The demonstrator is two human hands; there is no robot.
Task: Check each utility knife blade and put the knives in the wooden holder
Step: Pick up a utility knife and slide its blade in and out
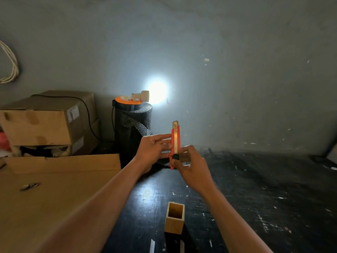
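I hold a red utility knife (176, 139) upright above the dark table, its metal tip pointing up. My right hand (193, 168) grips the lower end of the knife, the thumb at its black slider knob. My left hand (153, 150) touches the knife's left side with its fingertips, fingers partly spread. A square wooden holder (175, 219) stands on the table close to me, below the hands, its opening up and showing nothing inside.
Stacked cardboard boxes (47, 121) and a flat cardboard sheet (54, 189) fill the left side. A black roll of bubble wrap (133, 128) with a lit lamp (144, 95) on top stands behind the hands. The dark, scuffed table (264, 189) stretches to the right.
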